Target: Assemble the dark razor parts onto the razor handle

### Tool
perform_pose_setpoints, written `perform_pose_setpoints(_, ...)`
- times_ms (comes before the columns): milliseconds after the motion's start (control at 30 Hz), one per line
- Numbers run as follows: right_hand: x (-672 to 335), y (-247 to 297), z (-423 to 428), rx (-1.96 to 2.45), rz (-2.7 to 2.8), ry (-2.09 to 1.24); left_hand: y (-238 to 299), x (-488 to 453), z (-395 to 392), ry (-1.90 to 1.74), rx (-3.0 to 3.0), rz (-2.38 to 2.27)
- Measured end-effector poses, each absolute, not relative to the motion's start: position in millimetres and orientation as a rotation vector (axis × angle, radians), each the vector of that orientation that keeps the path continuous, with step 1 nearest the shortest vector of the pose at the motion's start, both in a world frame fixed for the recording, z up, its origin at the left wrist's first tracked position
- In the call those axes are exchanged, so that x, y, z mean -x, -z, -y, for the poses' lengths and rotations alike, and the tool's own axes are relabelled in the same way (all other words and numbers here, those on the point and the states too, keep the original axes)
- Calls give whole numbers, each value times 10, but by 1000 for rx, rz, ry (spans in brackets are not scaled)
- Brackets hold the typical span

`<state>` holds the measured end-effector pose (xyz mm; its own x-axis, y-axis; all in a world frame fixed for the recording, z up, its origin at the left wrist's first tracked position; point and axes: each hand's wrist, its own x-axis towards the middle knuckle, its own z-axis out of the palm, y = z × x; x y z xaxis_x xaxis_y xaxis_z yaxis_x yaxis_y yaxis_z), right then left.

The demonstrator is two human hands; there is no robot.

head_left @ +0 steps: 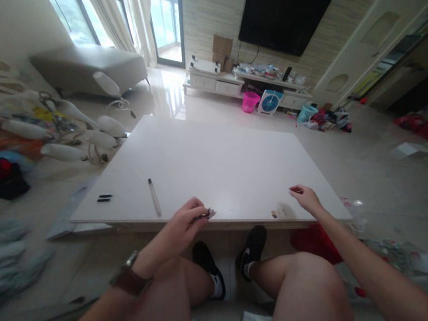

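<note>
My left hand point(193, 216) is closed around a small dark object with a pale, shiny end point(210, 213), at the near edge of the white tabletop point(218, 165). It is too blurred to name. My right hand point(305, 199) hovers over the near right part of the table, thumb and fingers pinched together; whatever is between them is too small to tell. Just left of it lie a small yellow and blue piece point(274, 214) and a faint pale item point(285, 210). A slim pale stick with a black tip point(154, 197) lies left of my left hand.
Two short black pieces point(104, 198) lie on the table's left side. A lamp with several white shades point(98, 140) stands by the far left edge. My knees and black shoes point(253, 250) are at the near edge. A red object point(315, 244) sits below my right forearm.
</note>
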<state>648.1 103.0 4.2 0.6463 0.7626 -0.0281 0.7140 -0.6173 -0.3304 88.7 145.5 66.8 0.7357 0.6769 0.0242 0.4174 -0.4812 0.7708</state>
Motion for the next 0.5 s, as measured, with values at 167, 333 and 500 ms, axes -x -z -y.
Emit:
perform_pose_setpoints(167, -5228, -636, -397, 1859, 1670, -786, -909, -1794, -659, -917, -1636, -831)
perform_pose_setpoints(333, -4003, -1099, 596, 1292, 1709, -928, -1134, -2210, 158, -981, -1567, -700)
perform_pose_setpoints(500, -3513, -1083, 1057, 1135, 1549, -938, -1412, -1960, 637, -957, -1743, -838)
